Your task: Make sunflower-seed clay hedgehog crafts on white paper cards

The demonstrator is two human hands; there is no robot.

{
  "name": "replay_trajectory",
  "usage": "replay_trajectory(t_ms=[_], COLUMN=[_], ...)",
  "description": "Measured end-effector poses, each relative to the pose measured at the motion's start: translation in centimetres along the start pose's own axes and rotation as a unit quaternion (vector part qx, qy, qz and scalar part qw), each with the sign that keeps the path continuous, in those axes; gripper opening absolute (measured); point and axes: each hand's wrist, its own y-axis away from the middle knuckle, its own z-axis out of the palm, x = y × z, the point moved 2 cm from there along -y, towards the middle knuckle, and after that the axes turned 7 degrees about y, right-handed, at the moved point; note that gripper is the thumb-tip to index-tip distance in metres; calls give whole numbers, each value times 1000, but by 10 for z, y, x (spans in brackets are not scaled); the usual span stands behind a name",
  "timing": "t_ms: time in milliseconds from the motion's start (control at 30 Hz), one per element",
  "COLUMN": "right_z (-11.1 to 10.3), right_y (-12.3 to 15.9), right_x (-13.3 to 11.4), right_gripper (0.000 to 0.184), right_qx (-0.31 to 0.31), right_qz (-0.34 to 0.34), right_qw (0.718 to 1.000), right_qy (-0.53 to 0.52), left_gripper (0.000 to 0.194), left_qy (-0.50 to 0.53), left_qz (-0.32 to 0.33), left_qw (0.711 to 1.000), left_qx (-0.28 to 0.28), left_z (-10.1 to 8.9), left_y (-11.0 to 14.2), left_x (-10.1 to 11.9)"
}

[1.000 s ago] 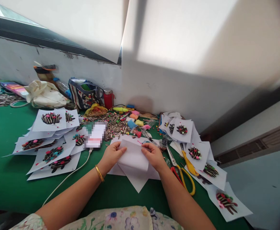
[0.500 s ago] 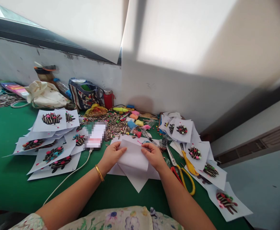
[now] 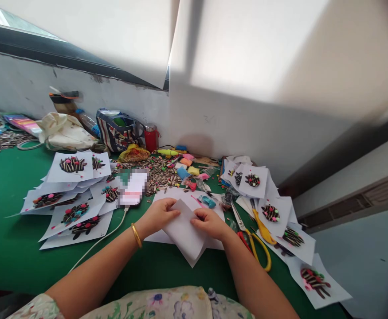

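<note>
While the green table (image 3: 4, 195) spreads wide across the view, a left pile (image 3: 69, 204) and a right pile (image 3: 275, 210) of decorated cards flank the person, with a flat white sheet (image 3: 155, 235) between them. Scissors (image 3: 246, 231) lie just beside the right forearm (image 3: 247, 274), and a careless outward swing might knock them. Centre stage now: the white paper (image 3: 187, 230), apparently doubled over, held over that sheet, one corner towards the body! Danger here: uneven pulling could slide its layers out of line, and too hard a squeeze could crumple the edge. Down to the hands: the left hand (image 3: 162, 217) pinches the upper left edge, thumb pressed on the paper, and the right hand (image 3: 210, 223) does likewise opposite, no visible gap beyond the paper's thickness; smallest of all, a blue lump (image 3: 209, 201) sits on the sheet just past the right hand
</note>
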Motion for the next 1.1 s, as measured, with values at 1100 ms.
replay_trajectory(t_ms=[1100], right_z=[4], right_y=[-2], right_x=[-3], right_gripper=[27], right_qx=[171], right_qz=[17], right_qw=[970], right_qy=[-172], left_gripper=[46], left_qy=[283], left_qz=[-56], left_qw=[957], left_qx=[29], left_z=[15], left_y=[0], left_x=[-12])
